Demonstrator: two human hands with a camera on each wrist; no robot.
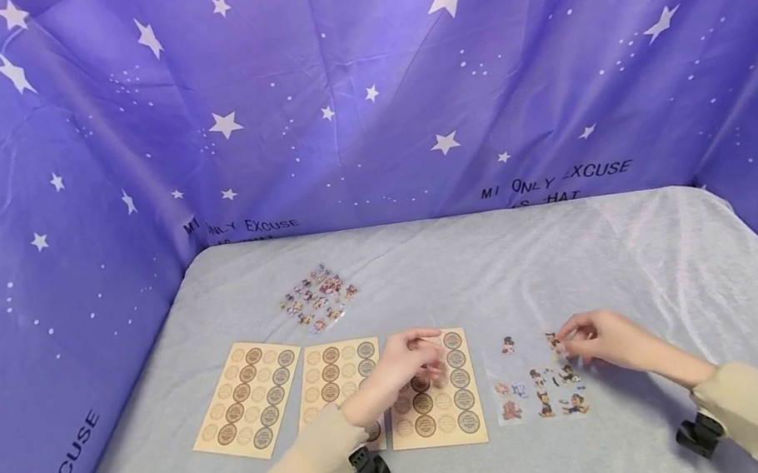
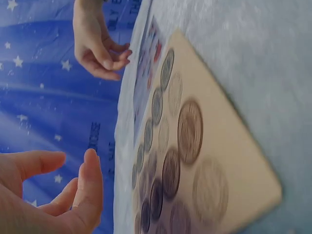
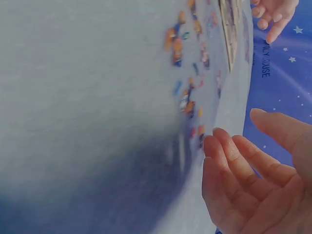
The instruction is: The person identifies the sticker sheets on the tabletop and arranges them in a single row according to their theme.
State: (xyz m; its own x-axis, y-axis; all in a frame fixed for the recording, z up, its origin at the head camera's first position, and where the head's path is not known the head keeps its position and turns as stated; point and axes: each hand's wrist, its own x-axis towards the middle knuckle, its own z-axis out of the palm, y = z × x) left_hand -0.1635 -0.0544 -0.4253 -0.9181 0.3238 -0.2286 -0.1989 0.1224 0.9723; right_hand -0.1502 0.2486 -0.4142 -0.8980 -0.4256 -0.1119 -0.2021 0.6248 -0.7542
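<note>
My left hand (image 1: 408, 356) hovers over the rightmost beige sheet of round stickers (image 1: 464, 399), hiding part of its upper rows. In the left wrist view the thumb and fingers (image 2: 87, 195) are bent loosely with a gap between them, and nothing is held. My right hand (image 1: 606, 340) is at the upper right corner of a clear sheet of cartoon character stickers (image 1: 545, 403). Seen from the right wrist, its fingers (image 3: 234, 161) are slightly bent, the thumb stands apart, and no sticker shows between them. Whether the fingertips touch the clear sheet I cannot tell.
Two more beige round-sticker sheets (image 1: 242, 398) (image 1: 327, 371) lie to the left, the middle one partly under my left forearm. Farther back lies another clear sheet with many small stickers (image 1: 320, 298). A grey cloth covers the table (image 1: 581, 260), with purple starry curtains (image 1: 363, 146) around it.
</note>
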